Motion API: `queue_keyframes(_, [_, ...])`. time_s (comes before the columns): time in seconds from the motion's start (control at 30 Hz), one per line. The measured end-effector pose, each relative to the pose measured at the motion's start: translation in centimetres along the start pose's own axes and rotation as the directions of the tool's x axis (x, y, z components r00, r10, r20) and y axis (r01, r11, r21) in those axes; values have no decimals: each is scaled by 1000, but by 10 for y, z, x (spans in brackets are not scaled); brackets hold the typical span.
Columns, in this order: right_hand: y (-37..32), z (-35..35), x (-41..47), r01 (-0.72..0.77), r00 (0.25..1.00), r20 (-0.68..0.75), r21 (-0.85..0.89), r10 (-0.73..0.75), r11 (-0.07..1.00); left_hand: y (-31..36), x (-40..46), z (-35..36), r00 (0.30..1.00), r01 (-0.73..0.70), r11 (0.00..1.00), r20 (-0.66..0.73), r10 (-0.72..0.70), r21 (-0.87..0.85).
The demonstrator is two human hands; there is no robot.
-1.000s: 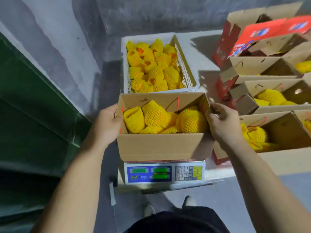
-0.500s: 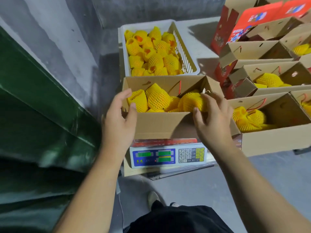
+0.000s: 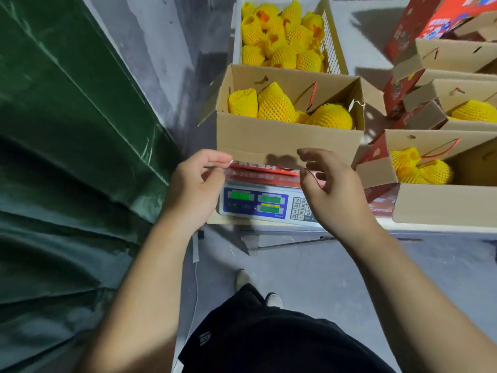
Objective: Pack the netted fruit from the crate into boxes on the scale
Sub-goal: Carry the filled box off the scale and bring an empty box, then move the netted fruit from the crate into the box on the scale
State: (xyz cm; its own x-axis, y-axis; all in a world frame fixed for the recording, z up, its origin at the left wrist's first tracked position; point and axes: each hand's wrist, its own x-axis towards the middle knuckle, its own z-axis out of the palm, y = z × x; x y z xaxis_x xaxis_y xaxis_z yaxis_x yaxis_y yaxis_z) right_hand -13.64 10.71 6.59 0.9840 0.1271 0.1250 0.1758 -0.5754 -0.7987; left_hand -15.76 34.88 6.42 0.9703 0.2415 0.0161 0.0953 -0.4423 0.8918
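Cardboard flap [image 3: 269,154]: hides the scale [image 3: 258,204] top beyond your loosely curled, empty left hand [image 3: 193,184] and right hand [image 3: 330,189].
Box [image 3: 290,135]: netted fruit [image 3: 274,106] inside.

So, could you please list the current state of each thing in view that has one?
Brown cardboard box on the scale: open, partly filled with yellow netted fruit.
White plastic crate: full of netted fruit.
Digital scale: switched on, displays lit.
Left hand: loosely curled, holding nothing.
Right hand: loosely curled, holding nothing.
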Motion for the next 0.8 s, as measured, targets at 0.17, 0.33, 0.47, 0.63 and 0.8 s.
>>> queue_keyframes(0.17, [-6,5,-22,-5,999,52,25,3,1000,-4,-22,-6,1000,3,999,-3,-3,-44])
queue_keyframes(0.33, [-16,3,-31,-14,998,70,59,10,998,-4,-34,-10,1000,-9,994,-10,8,-108])
queue_keyframes(0.47, [-22,4,-33,-19,997,70,69,14,997,-3,-35,-10,1000,-5,988,14,8,-157])
queue_keyframes(0.63, [-27,5,-27,-35,998,63,86,30,996,0,-27,-12,999,-11,977,42,20,-215])
queue_keyframes(0.8, [-34,10,-5,-53,997,51,73,50,996,1,-5,-18,994,-17,979,101,38,-202])
